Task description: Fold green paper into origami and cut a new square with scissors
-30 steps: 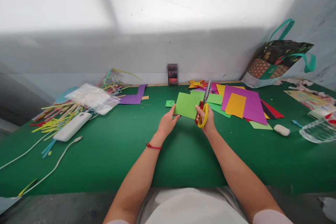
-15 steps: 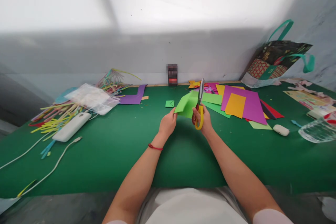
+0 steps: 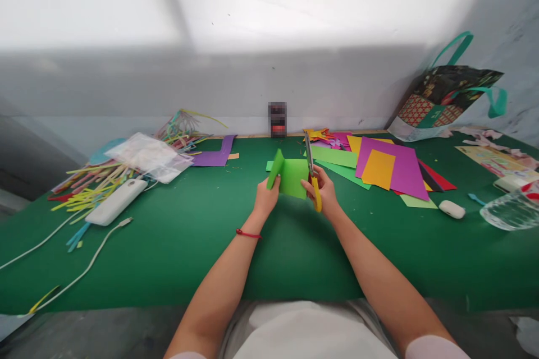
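My left hand point(image 3: 265, 199) pinches the left edge of a light green paper sheet point(image 3: 289, 176), which is folded and held up above the green table point(image 3: 177, 235). My right hand point(image 3: 323, 195) grips yellow-handled scissors point(image 3: 312, 175) with the blades pointing up beside the sheet's right edge; its fingers also touch the paper. Both hands are in the middle of the table, close together.
Coloured paper sheets point(image 3: 389, 167) lie to the right, with a white oval object point(image 3: 452, 209), a clear plastic bottle point(image 3: 509, 210) and a patterned bag point(image 3: 442, 98) beyond. At left are coloured paper strips point(image 3: 90, 188), a plastic bag point(image 3: 145, 156), a white power bank point(image 3: 117, 202) and cables.
The green sheet was lifted off the stack and folded upright between my hands. The scissors swung from leaning right to nearly vertical, and both hands moved slightly left.
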Available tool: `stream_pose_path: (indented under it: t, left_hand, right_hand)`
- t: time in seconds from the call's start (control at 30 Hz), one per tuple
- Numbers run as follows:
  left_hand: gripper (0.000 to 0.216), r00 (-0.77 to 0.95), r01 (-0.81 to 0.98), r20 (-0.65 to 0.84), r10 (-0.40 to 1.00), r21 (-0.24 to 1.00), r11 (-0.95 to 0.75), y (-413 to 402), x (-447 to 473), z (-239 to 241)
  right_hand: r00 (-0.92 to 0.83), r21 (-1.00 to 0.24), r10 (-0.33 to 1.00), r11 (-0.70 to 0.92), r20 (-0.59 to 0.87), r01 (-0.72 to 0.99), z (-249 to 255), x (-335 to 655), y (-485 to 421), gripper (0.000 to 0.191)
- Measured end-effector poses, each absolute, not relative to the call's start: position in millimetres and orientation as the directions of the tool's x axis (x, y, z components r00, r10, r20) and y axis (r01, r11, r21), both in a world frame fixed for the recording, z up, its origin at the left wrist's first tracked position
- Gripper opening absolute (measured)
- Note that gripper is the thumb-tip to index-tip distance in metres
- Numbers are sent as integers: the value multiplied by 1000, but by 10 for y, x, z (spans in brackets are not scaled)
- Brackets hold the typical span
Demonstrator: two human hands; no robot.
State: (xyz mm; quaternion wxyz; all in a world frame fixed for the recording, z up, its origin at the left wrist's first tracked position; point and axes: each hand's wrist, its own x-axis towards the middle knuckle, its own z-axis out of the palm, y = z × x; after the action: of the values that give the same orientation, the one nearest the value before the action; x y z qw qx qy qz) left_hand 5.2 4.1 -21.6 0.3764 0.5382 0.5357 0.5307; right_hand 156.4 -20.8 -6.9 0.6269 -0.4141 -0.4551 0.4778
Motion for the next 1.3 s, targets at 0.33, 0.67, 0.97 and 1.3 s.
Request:
stream_pose_path:
  t: [0.33, 0.67, 0.97, 1.3]
  left_hand:
    - [32, 17, -421, -212, 977, 885, 200, 39, -9, -18]
    - [41, 173, -455, -182, 968, 857, 242, 39, -68, -15]
    - [38, -87, -242, -242, 966, 946, 215, 68, -27, -69]
    - [37, -235, -96, -161, 958, 985, 142, 65, -3, -68]
  right_hand:
    - [272, -927, 962, 137, 40, -348, -130, 1738, -54, 56]
    - [269, -910, 962, 149, 43, -386, -188, 1768, -13, 54]
    - [347, -929, 938, 147, 21, -339, -139, 1852, -23, 57]
    - [199, -939, 980, 45, -26, -342, -133, 1756, -61, 57]
